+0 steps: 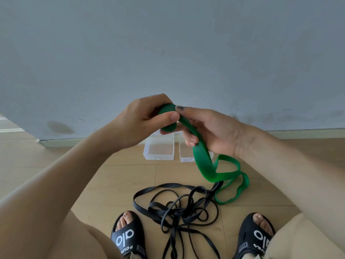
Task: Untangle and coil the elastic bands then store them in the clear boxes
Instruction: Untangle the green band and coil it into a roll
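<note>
A wide green elastic band [203,161] is partly rolled into a small coil between my hands. My left hand [141,118] grips that coil with thumb and fingers. My right hand [209,128] holds the band just beside the coil, fingers curled round the strip. The loose end of the green band trails down to the floor on the right. A tangle of black elastic bands [179,208] lies on the floor between my feet. Two clear boxes [158,150] [186,156] stand open side by side by the wall, partly hidden behind my hands.
A grey wall [168,53] with a skirting board rises right behind the boxes. The floor is light wood-look tile [121,176]. My feet in black slides [128,236] [255,236] flank the black tangle.
</note>
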{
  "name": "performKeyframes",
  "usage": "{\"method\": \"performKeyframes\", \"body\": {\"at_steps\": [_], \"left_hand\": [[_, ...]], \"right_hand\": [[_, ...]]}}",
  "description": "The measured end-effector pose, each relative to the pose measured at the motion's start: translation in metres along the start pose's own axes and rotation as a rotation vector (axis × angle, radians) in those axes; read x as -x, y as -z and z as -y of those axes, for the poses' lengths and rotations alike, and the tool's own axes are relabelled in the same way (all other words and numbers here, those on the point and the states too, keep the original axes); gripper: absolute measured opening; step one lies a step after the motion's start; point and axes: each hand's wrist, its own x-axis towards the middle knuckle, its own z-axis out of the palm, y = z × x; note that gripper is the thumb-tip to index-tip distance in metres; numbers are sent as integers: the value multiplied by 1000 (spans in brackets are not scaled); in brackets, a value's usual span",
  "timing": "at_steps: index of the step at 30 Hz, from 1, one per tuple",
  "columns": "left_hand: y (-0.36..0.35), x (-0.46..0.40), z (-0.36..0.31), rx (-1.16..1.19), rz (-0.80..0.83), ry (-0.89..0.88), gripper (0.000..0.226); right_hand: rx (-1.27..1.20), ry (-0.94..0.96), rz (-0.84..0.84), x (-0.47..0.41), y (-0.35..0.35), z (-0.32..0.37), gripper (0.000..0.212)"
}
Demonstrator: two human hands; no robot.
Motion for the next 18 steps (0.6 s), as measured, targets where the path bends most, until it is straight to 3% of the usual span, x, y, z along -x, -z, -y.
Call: {"method": "performKeyframes", "body": {"at_steps": [6,8,11,13,16,18], "left_hand": [[2,2,2,61,-12,-3,33],[6,3,4,-45,12,-11,33],[7,6,1,-347,130,-16,36],[-1,6,-3,-513,213,-15,36],[-7,2,-3,-559,193,-67,34],[-5,1,-2,-417,142,-109,36]], "right_hand": [[-108,-7,5,-3,-3,-1,20],[-17,-9,-9,-4,1,-2,20],[369,-58,-134,-4,5,-7,44],[546,-74,-204,-4,3,-13,46],[540,-61,-249,-4,1,-14,47],[468,-60,-214,-4,4,-8,54]]}}
